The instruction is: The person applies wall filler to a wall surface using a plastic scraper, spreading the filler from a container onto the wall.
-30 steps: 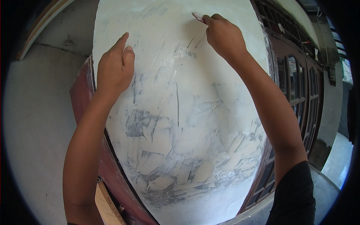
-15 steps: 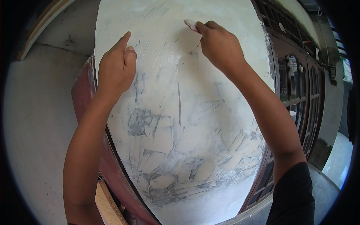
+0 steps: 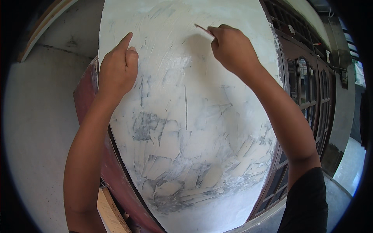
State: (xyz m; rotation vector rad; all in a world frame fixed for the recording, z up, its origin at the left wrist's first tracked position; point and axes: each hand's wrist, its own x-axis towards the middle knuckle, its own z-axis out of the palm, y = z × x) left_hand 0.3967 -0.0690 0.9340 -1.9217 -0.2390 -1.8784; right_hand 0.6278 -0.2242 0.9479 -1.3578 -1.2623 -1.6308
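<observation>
A tall white panel (image 3: 171, 139) fills the middle, smeared with pale filler over grey patches and streaks. My right hand (image 3: 235, 48) is closed round a thin reddish putty scraper (image 3: 204, 30), seen nearly edge-on in front of the panel's upper part. A shadow lies on the surface below it; whether the blade touches the panel I cannot tell. Near the panel's upper left edge is my left hand (image 3: 118, 68), with index finger pointing up and thumb apart from it. Its other fingers are mostly hidden, and nothing shows in it.
Along the panel's left side runs a dark red board (image 3: 86, 89), with a light cardboard box (image 3: 110, 211) low beside it. A grey wall (image 3: 39, 128) stands at the left. Brown doors with glass panes (image 3: 307, 85) are at the right.
My right hand has shifted slightly right and down, and the scraper has turned from showing its flat face to nearly edge-on. My left hand has moved a little left.
</observation>
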